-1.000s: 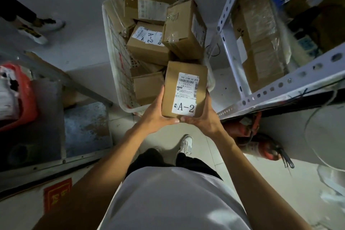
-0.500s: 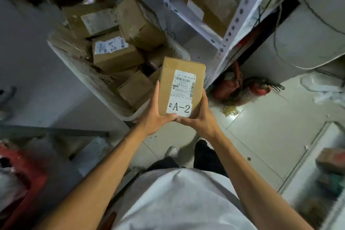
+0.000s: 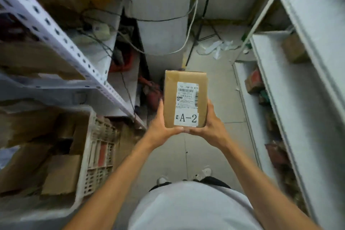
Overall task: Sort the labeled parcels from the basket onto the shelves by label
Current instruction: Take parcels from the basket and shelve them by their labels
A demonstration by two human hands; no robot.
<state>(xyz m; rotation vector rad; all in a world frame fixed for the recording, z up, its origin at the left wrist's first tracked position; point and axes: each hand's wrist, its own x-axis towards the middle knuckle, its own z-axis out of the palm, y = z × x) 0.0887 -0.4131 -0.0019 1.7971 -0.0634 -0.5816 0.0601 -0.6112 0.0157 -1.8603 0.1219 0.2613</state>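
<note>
Both hands, left hand (image 3: 162,127) and right hand (image 3: 211,129), clasp the parcel (image 3: 185,99), fingers closed around its near end. Its long axis points away from the person, A-2 label (image 3: 187,104) facing up.

A single wide-angle camera sits on the person's head, looking steeply down and forward. Its near edge takes in the white-shirted torso and forearms; the grey tiled floor (image 3: 214,99) fills the middle, with straight edges bowing toward the frame's sides.

Tan parcel (image 3: 170,99); white, perhaps off-white, basket (image 3: 85,164).
</note>
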